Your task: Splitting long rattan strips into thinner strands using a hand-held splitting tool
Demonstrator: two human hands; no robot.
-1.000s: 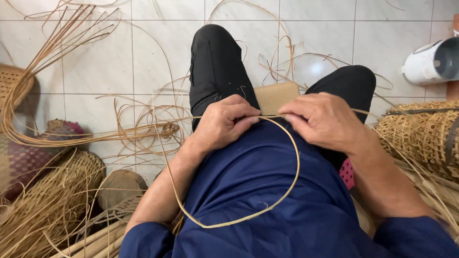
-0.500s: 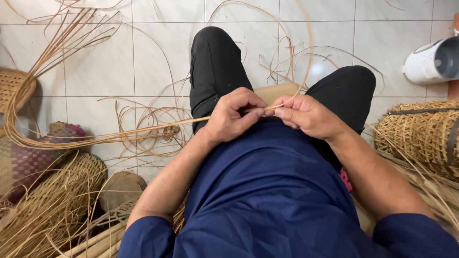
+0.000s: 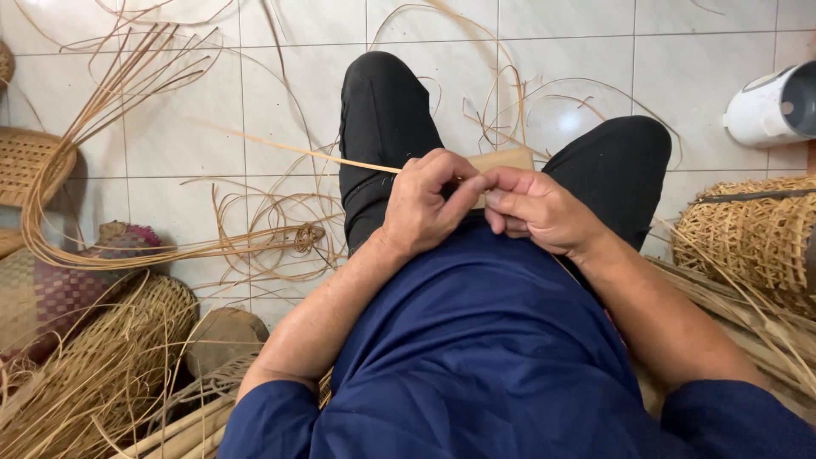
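Observation:
I sit on a tiled floor in a blue shirt and black trousers. My left hand (image 3: 425,204) and my right hand (image 3: 535,208) meet above my lap, fingertips pinched together on a thin tan cane strip (image 3: 323,155). The strip runs out to the upper left from my left fingers, raised off the floor. Behind the hands a small tan wooden block (image 3: 508,159) rests between my knees, partly hidden by my fingers.
Loose cane strips (image 3: 127,238) curl across the white tiles (image 3: 170,110) at left. Woven baskets (image 3: 102,357) pile up at lower left, an open-weave basket (image 3: 748,234) lies at right, and a white plastic appliance (image 3: 773,106) sits at upper right.
The loop of strip that hung over my lap is gone. My right hand has moved left to meet my left hand, and the strip's free length has swung upward to the left.

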